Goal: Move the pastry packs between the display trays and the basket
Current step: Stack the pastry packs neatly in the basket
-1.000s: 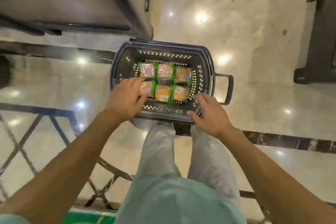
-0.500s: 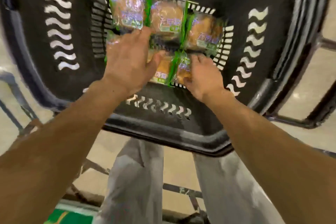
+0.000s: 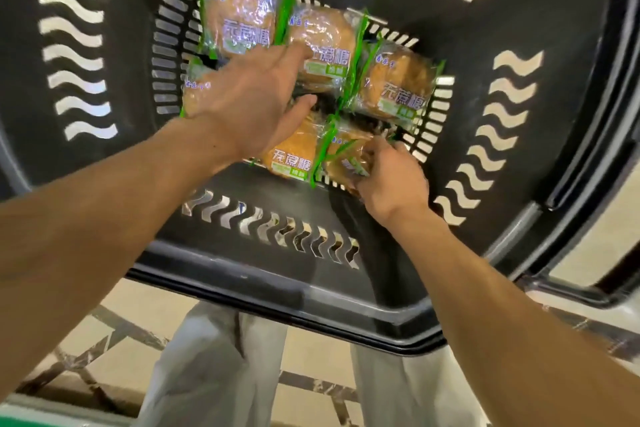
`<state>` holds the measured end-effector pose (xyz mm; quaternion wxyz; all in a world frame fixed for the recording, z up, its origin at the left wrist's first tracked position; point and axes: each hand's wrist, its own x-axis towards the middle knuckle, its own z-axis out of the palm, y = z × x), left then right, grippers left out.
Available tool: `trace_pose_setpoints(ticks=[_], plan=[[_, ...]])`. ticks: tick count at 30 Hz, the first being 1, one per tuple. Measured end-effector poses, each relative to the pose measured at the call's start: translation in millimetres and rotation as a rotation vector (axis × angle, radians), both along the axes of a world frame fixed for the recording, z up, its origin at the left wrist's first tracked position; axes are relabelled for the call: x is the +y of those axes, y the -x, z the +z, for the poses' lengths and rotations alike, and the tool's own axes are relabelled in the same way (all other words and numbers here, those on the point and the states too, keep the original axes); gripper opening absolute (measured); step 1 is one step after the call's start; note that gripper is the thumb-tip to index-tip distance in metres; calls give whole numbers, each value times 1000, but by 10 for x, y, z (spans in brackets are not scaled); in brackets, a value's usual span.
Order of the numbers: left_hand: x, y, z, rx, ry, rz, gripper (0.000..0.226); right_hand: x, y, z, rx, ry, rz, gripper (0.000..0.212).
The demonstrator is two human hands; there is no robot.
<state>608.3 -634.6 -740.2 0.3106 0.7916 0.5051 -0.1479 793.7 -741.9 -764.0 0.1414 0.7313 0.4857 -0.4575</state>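
Reaching: both hands are down inside the basket (image 3: 242, 291), over six packs laid two rows deep on its floor.
Right hand (image 3: 389, 180): fingers curled round the near-right pack (image 3: 346, 158), pinching its near edge; the wrapper looks crumpled and lifted a little there.
Left hand (image 3: 249, 104): fingers spread fairly straight, holding nothing, laid over the near-left pack (image 3: 194, 94); I cannot tell if the palm presses it or hovers just above.
Left fingertips (image 3: 304, 52): at the near edge of the far-middle pack (image 3: 322, 45), touching or just short of it.
Thumb: points right, above the near-middle pack (image 3: 289, 156).
Key relation: the near-right pack lies directly under the right hand and away from the left, with the near-middle pack between them, so the right hand is the one to take it.
Axis: that pack's green seams run near to far, along the line of the right forearm; the grip comes from its near end.
Neighbours: its left seam touches the near-middle pack; the far-right pack (image 3: 398, 83) sits just beyond it.
Likely move: a lift straight up and toward the body, clearing the near wall of the basket.
Risk: the slick wrapper may slip from a pinch at one edge, or drag the touching pack along.
Trays: none in view.
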Motion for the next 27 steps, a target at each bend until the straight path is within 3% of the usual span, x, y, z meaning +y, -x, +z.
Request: trace_pose_setpoints(ticks=[3,7,12,16,23,27], plan=[[165,-224,-158,-2,9,-86,55,35,-114,185,106,-44,-312,41],[302,-517,-320,-53,13,-60,54,139,-293,678,216,-175,-475,34],[223,-800,-380,-41,13,-150,57,255,-646,1354,359,-307,-511,30],[185,-1011,-484,-61,-3,-206,63,299,-962,1583,277,-399,-485,32],[254,-1313,-727,336,-71,-403,98,322,-1058,1498,308,-504,-613,26],[143,-1398,-605,348,-156,-487,74,257,-1063,1458,333,-502,-635,28]])
